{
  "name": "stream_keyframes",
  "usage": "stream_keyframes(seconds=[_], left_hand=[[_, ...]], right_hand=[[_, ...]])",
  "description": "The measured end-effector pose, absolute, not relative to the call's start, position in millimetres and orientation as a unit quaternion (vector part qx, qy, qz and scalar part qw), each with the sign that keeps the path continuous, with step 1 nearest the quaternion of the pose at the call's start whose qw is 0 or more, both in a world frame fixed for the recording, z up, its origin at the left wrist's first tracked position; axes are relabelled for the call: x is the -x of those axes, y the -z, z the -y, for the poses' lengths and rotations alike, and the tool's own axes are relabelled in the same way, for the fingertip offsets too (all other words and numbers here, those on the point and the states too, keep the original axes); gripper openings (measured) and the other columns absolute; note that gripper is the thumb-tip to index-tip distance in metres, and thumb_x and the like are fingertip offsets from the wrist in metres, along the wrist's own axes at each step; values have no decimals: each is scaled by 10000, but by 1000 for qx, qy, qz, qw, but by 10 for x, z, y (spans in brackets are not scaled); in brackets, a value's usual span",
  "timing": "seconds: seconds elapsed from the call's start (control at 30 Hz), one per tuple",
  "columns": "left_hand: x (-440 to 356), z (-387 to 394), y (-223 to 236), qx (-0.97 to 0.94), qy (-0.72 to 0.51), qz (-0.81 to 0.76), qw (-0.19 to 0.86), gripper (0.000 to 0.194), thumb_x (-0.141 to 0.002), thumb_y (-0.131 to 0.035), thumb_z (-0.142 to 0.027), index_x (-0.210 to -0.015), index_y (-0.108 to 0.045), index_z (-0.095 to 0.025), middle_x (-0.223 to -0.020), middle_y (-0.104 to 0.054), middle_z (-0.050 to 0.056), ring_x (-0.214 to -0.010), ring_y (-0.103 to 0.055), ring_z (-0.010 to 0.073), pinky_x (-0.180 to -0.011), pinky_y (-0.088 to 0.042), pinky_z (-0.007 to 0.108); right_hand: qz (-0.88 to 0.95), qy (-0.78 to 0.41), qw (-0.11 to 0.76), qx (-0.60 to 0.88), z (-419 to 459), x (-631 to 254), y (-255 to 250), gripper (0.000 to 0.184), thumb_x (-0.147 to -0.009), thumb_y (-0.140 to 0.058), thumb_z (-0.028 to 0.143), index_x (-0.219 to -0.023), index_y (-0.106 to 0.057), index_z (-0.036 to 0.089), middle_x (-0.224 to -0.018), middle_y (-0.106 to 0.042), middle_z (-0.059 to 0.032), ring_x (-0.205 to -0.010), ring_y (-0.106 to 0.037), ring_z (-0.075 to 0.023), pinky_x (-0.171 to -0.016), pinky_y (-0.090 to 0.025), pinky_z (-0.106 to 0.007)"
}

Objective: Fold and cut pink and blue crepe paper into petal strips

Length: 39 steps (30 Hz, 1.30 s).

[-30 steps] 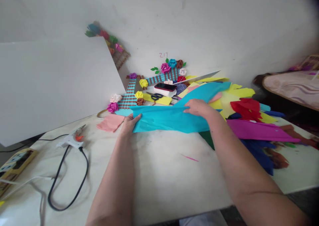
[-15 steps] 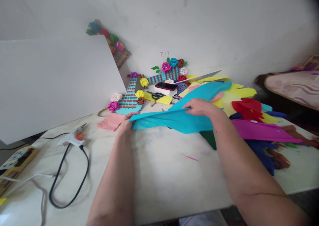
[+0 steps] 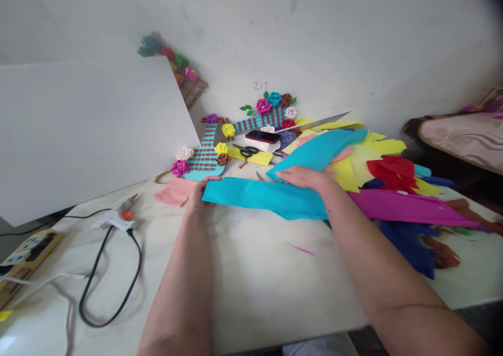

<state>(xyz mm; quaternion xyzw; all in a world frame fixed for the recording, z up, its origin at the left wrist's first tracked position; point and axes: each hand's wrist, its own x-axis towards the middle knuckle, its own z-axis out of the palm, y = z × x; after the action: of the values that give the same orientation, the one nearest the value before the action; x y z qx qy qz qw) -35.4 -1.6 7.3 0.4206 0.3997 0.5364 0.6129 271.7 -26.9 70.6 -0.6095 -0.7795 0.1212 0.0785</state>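
A long turquoise sheet (image 3: 255,195), thin and soft like cloth or crepe paper, stretches sideways across the worktop. Its left end is in the grip of my left hand (image 3: 199,191), with the fingers partly behind it. My right hand (image 3: 302,178) is closed at the sheet's far edge, right of its middle, fingertips pointing left. The forearm covers the sheet's right end. Just beyond the right hand lies another turquoise piece (image 3: 320,149), on top of the pile. A pink piece (image 3: 173,192) rests beside the left hand.
A glue gun (image 3: 116,217) with looped cord lies left, near a power strip (image 3: 29,251). Scissors (image 3: 248,151), a phone (image 3: 263,136) and flower-decorated guitar shapes (image 3: 202,154) stand behind. Yellow, red, magenta (image 3: 408,208) and blue sheets pile up on the right. A white board (image 3: 90,136) leans at left.
The turquoise sheet has come down and turned flatter, showing more of its face. My right hand has shifted slightly left and down along its edge; my left hand stays at the left end.
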Motion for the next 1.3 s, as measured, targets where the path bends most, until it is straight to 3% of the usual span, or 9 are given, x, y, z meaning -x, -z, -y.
stream_keyframes(seconds=[0.17, 0.3, 0.43, 0.63, 0.77, 0.87, 0.97, 1.1, 1.3], left_hand=[[401, 65, -125, -423, -543, -441, 576, 440, -599, -610, -522, -804, -659, -136, -735, -645, 56, -657, -593, 201, -546, -466, 294], [449, 81, -109, -475, -516, -451, 552, 465, -514, -768, -352, -930, -657, -179, -646, -609, -10, -550, -539, 127, -499, -417, 232], [486, 59, -83, -492, -521, -419, 558, 582, -531, -772, -345, -1077, -616, -215, -578, -565, -43, -501, -493, 98, -490, -393, 212], [479, -28, -29, -503, -558, -441, 492, 635, -548, -755, -420, -1112, -600, -173, -612, -573, -30, -527, -481, 95, -512, -379, 208], [450, -67, 3, -525, -559, -501, 400, 577, -571, -712, -503, -1020, -639, -148, -607, -563, -23, -551, -464, 102, -520, -346, 208], [435, -73, 19, -550, -518, -553, 352, 455, -600, -654, -564, -788, -653, -149, -531, -484, -45, -516, -411, 95, -495, -295, 214], [432, -87, 41, -556, -477, -608, 306, 431, -612, -624, -581, -539, -507, -173, -442, -302, -67, -460, -296, 82, -453, -208, 227], [435, -126, 72, -555, -494, -609, 277, 419, -624, -617, -553, -516, -431, -193, -452, -280, -62, -472, -285, 90, -457, -203, 232], [435, -159, 82, -568, -513, -598, 238, 380, -673, -583, -524, -549, -432, -199, -481, -313, -53, -483, -299, 95, -467, -234, 231]], right_hand=[[779, -165, 32, 604, 282, -2566, -669, 485, -859, -349, 525, -1063, -646, 201, -1239, -562, -105, -1123, -520, -274, -918, -398, -384], [786, -170, 19, 594, 249, -2563, -609, 402, -842, -392, 506, -885, -669, 218, -1066, -650, -81, -964, -597, -254, -805, -445, -350], [789, -190, 45, 582, 238, -2602, -608, 390, -797, -441, 540, -737, -624, 201, -864, -669, -45, -772, -598, -201, -652, -437, -286], [802, -204, 89, 555, 245, -2674, -658, 319, -723, -529, 439, -544, -458, 185, -546, -461, 38, -566, -450, -117, -502, -313, -223], [804, -164, 150, 552, 276, -2677, -743, 300, -734, -515, 425, -567, -467, 180, -578, -469, 25, -598, -449, -123, -538, -319, -232], [805, -122, 160, 557, 309, -2666, -813, 262, -738, -526, 418, -640, -540, 175, -652, -543, -1, -650, -488, -141, -568, -331, -236], [798, -78, 122, 585, 348, -2663, -885, 266, -744, -529, 434, -670, -582, 184, -673, -576, -17, -661, -505, -155, -561, -323, -242], [791, -69, 77, 603, 387, -2703, -955, 317, -731, -535, 481, -626, -587, 186, -629, -562, -7, -635, -504, -152, -556, -319, -245], [781, -61, 93, 615, 365, -2795, -920, 279, -731, -540, 460, -669, -596, 193, -652, -580, -1, -637, -517, -151, -533, -311, -237]])
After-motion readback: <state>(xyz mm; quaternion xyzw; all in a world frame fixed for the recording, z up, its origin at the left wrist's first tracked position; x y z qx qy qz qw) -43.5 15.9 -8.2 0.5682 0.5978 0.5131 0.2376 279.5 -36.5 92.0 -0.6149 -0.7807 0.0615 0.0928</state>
